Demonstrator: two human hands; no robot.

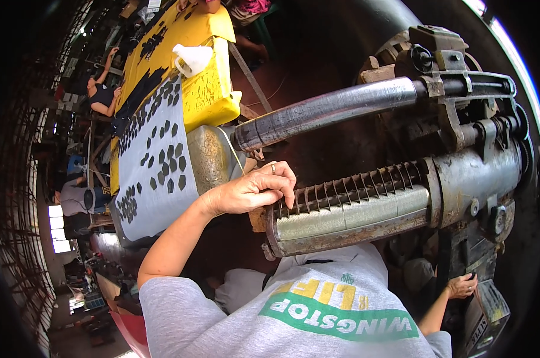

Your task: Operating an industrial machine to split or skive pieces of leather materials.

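Note:
My left hand (252,188), with a ring on one finger, is over the near left end of a metal roller machine (476,173). Its fingers are curled, the tips at the edge of a row of thin metal ribs (359,188) beside a pale metal bed (353,212). Whatever they pinch is too small to make out. A thin pale cord (233,149) runs down toward this hand. At the lower right, my right hand (462,286) has its fingers bent against the machine's dark frame (468,247), above a box (488,316); what they close on is hidden.
A shiny roller (335,110) spans beyond the ribs. Left of the machine, dark pentagon pieces (171,161) lie on a grey sheet (156,209). Behind it, a yellow-covered table (213,89) holds a white jug (193,58). Another person (102,92) is at its far side.

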